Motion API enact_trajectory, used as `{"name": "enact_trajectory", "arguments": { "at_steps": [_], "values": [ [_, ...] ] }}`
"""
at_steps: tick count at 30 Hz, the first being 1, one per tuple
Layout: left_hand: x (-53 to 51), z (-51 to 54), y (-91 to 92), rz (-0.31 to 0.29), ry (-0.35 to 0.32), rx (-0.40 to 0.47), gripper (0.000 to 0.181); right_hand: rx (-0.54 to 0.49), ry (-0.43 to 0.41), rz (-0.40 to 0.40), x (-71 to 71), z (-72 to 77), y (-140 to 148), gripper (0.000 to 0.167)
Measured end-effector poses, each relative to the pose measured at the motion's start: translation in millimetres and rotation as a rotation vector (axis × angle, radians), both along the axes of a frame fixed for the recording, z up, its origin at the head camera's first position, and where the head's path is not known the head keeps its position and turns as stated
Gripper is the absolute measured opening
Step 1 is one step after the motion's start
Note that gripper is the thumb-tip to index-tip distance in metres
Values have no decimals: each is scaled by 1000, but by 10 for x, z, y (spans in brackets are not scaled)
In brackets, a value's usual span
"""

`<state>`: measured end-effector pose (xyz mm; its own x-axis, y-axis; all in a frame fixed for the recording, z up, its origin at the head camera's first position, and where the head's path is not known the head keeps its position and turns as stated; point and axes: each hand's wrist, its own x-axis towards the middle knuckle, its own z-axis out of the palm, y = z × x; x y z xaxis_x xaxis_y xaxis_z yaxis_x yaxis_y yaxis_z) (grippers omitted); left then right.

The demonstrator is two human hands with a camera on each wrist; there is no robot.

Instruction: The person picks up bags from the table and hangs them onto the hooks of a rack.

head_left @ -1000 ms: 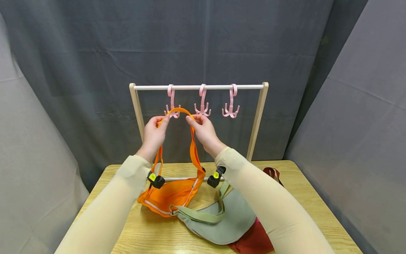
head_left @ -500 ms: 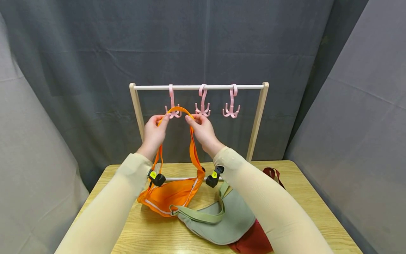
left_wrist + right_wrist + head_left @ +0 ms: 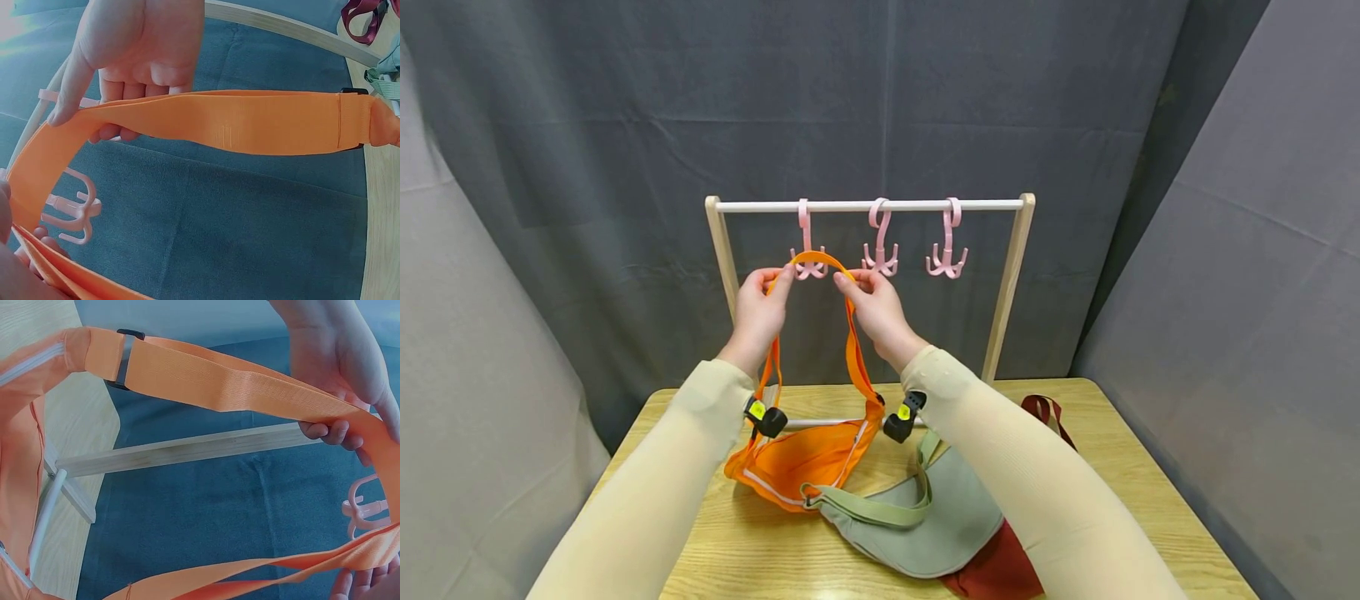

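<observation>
Slightly leftward since the earlier frame, my left hand [image 3: 758, 315] and right hand [image 3: 881, 315] have moved the flat orange webbing strap [image 3: 854, 358]. Each is closed to a pinch on one side of its loop, near the left pink plastic multi-prong hook [image 3: 806, 237]. The orange fabric bag [image 3: 808, 458] is below, left of the grey-green fabric bag [image 3: 958, 508] on the wood-grain worktop [image 3: 1123, 467].

Extends the left arm [image 3: 647, 479] and right arm [image 3: 1037, 475], in close-fitting cream fabric sleeves [image 3: 715, 392], toward the far side, slanting inward. Holds the bare left hand [image 3: 757, 315] and bare right hand [image 3: 882, 315] level, near each other, pinching with thumbs [image 3: 850, 290] and fingers [image 3: 763, 277].
</observation>
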<state>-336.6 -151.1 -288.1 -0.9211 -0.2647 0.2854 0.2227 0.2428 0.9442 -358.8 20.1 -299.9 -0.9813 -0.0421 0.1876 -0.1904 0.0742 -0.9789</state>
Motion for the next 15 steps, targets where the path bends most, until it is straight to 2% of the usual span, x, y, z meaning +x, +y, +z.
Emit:
{"name": "enact_trajectory", "arguments": {
  "at_steps": [15],
  "values": [
    [-4, 34, -12, 8, 36, -9, 46, -3, 19, -5, 6, 36, -11, 46]
  ]
}}
